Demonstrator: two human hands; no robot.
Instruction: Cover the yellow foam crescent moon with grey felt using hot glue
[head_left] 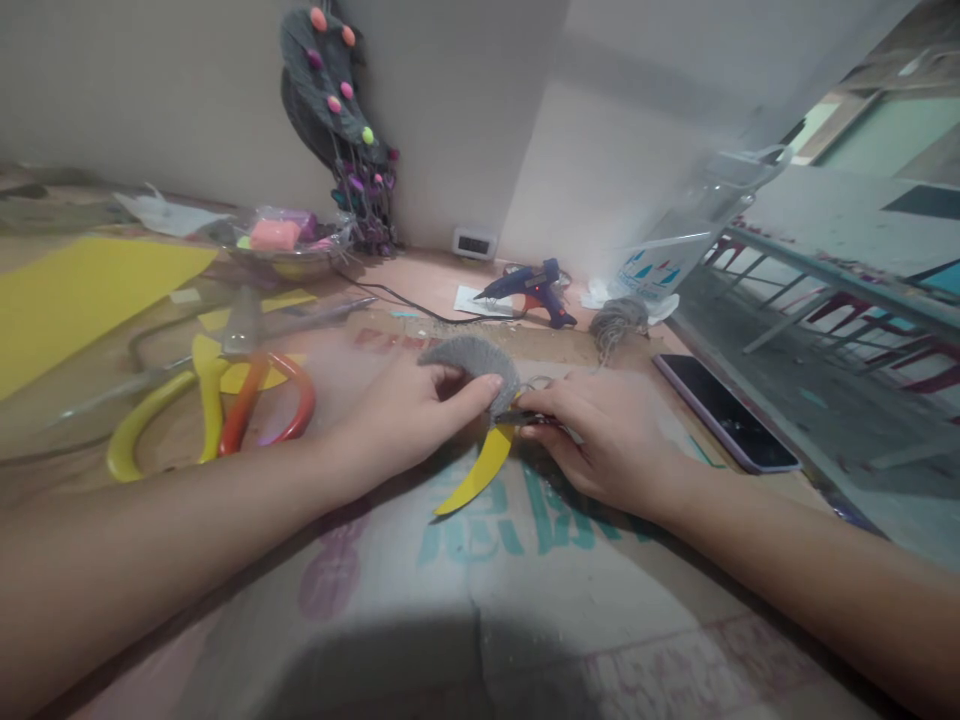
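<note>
A yellow crescent [480, 470], its upper part wrapped in grey yarn [476, 355], is in front of me over the cardboard. My left hand [420, 410] grips the wrapped part, with the thumb on its face and the other fingers partly hidden behind it. The bare yellow tip points down and to the left. At the edge of the wrapping, my right hand [592, 430] pinches dark grey yarn [536, 416] between thumb and fingers. A ball of grey yarn [619, 320] lies beyond my right hand.
Scissors with yellow and red handles [240, 395] and yellow sheets [90, 300] lie left. A blue glue gun [525, 290] lies behind my hands, near a plastic cup [660, 265]. A phone [724, 410] is right. A decorated grey crescent [322, 80] hangs behind.
</note>
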